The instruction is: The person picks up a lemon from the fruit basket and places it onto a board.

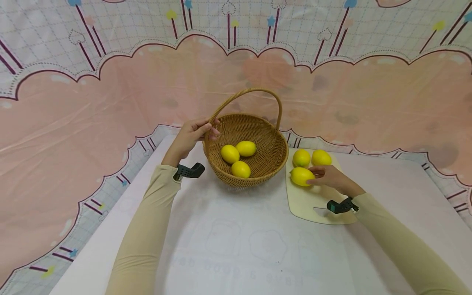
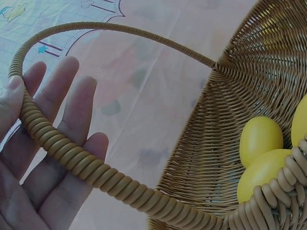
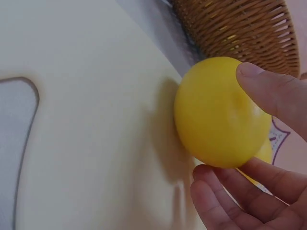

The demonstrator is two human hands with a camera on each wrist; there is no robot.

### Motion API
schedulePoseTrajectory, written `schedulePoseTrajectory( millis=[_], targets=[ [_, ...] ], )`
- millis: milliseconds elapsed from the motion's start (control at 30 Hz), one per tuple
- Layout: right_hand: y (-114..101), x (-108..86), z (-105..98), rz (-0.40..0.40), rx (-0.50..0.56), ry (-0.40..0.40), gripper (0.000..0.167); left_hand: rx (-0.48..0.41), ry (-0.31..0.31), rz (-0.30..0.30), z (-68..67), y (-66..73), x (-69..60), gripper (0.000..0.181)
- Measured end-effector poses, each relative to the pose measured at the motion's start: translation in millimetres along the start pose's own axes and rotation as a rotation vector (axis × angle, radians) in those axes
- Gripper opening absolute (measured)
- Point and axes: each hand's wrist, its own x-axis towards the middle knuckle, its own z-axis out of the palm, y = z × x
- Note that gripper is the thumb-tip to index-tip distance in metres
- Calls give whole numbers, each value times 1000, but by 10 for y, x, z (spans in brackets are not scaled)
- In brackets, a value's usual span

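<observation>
A brown wicker basket [image 1: 265,141] stands at the back of the table with 3 yellow lemons [image 1: 241,169] inside. My left hand [image 1: 189,135] holds its arched handle [image 2: 76,160] near the left end, thumb on one side and fingers behind. At the right, my right hand [image 1: 332,180] pinches a lemon [image 3: 218,115] between thumb and fingertips, over a cream cutting board [image 1: 304,205]. Two more lemons, a left one [image 1: 301,157] and a right one [image 1: 321,157], lie behind it at the board's far end.
The table [image 1: 228,246] has a white cover. Behind it hangs a pink patterned cloth [image 1: 147,90], close behind the basket. The board has a cut-out grip hole [image 3: 17,124] at its near end, and its left edge lies close to the basket.
</observation>
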Motion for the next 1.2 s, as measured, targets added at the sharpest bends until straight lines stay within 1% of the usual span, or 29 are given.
schedulePoseTrajectory(
  millis=[67, 200, 333, 433, 533, 633, 767, 933, 1100, 1200],
  targets=[
    [-23, -39, -37, -8, 10, -6, 71, 0, -1, -1, -1, -2, -5, 35],
    [-41, -115, -131, -55, 27, -25, 67, 3, -2, -2, -4, 0, -13, 35],
    [-53, -166, -246, -94, 10, -19, 62, 3, -4, -4, -6, 6, -17, 35],
    [-127, -192, -330, -115, -10, -8, 59, 5, -7, -7, -9, 4, -19, 35],
    [-279, -206, -409, -138, -33, -3, 56, 9, -7, -9, -14, 1, -18, 35],
    [-456, -181, -474, -160, -63, -2, 54, 8, -5, -8, -17, 0, -15, 35],
    [-692, -115, -533, -216, -89, -27, 55, 3, -4, -7, -18, -6, -10, 36],
    [-997, -14, -542, -272, -112, -83, 53, 10, -1, -5, -12, -2, -9, 36],
    [-1274, 131, -499, -313, -84, -164, 51, 13, -1, -10, -8, 4, -6, 35],
    [-1418, 232, -449, -314, -109, -196, 50, 8, -5, -10, -6, 4, -4, 35]
  ],
)
